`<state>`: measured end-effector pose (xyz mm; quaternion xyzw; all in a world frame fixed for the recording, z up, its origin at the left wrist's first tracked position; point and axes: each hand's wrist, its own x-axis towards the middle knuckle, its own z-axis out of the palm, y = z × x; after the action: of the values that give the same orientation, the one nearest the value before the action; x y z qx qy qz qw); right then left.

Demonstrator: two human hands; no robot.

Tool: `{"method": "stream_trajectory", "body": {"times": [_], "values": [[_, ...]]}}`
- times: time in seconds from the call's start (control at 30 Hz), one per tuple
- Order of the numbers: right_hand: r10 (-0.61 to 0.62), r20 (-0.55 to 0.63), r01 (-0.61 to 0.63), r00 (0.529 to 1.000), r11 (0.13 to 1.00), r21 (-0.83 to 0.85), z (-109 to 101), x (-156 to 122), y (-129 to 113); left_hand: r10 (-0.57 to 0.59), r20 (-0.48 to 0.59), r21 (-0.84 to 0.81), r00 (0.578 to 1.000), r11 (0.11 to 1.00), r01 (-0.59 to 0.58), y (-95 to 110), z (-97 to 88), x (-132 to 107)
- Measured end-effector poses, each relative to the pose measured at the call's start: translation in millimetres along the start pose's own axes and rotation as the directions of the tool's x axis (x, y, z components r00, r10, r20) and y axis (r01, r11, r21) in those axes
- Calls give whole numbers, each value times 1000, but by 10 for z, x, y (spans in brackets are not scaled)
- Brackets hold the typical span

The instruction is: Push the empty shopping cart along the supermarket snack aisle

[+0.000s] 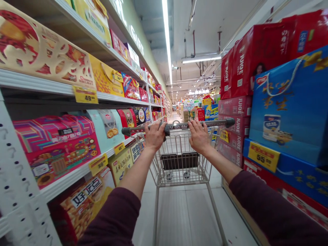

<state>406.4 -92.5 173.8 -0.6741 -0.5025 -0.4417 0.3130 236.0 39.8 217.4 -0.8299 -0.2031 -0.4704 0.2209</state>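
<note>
Shopping cart [179, 164] — centred in the aisle; left hand [154, 135] and right hand [198, 136] both clenched around its handle bar [176, 126], spaced apart for even steering between gift-box shelves [64, 89].

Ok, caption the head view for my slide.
Left hand and right hand grip the cart handle between stocked shelves.

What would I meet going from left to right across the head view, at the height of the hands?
Pink gift box, left hand, right hand, both gripping the cart handle, red juice cartons, blue gift box.
</note>
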Motion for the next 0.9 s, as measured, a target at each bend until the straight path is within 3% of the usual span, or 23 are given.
{"method": "stream_trajectory", "body": {"times": [0.1,0.17,0.37,0.47,0.57,0.73,0.8,0.9], "values": [[4,-5,-4,1000,1000,8,-5,6,-20,-72,-7,34,997,997,72,-176,-60,-57],[12,-2,-12,1000,1000,13,-9,10,-31,-79,-4,48,997,996,79,-149,-56,-44],[27,29,-27,999,1000,5,-16,25,-19,108,28,-8,994,994,-108,410,116,186],[28,12,-28,1000,1000,7,-15,25,9,173,23,-49,985,984,-171,533,167,258],[8,15,-8,1000,1000,0,-28,23,33,168,14,-65,986,984,-167,365,148,220],[-1,48,2,999,1000,-24,-50,27,15,7,-38,-51,999,999,-9,-90,59,24],[2,46,-1,999,1000,-22,-47,30,-7,-52,-61,-51,997,998,49,-138,46,-15],[11,37,-11,999,1000,-13,-39,33,-28,-64,-69,-41,996,997,62,-6,60,4]]}}
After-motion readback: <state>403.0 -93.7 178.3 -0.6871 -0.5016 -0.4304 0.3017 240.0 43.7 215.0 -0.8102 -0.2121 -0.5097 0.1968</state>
